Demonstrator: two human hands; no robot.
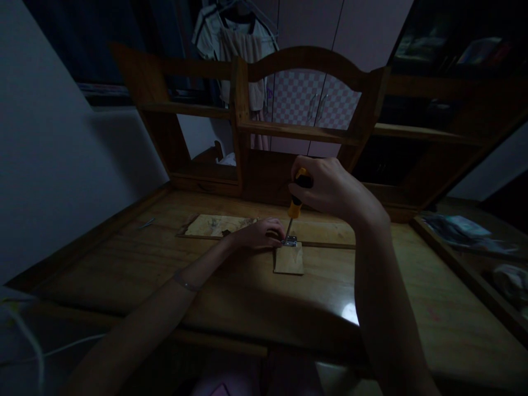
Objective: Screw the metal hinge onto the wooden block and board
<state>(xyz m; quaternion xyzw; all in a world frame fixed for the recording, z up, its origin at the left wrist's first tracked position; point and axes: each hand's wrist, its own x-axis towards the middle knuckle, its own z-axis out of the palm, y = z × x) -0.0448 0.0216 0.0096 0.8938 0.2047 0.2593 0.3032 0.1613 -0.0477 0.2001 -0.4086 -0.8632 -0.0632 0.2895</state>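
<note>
My right hand is closed round the yellow and black handle of a screwdriver, which stands nearly upright with its shaft slanting down. Its tip meets a small metal hinge at the back edge of a small square wooden piece. Beside the tip, my left hand has its fingers curled in against the hinge's left side; what they pinch is too small to make out. Behind the hinge a long wooden board lies across the desk, its left part stained dark.
The wooden desk has a shelf unit along its back. Thin metal pieces lie to the left. On the right, past a raised wooden edge, are plastic bags and a roll of tape. A white cable hangs at lower left.
</note>
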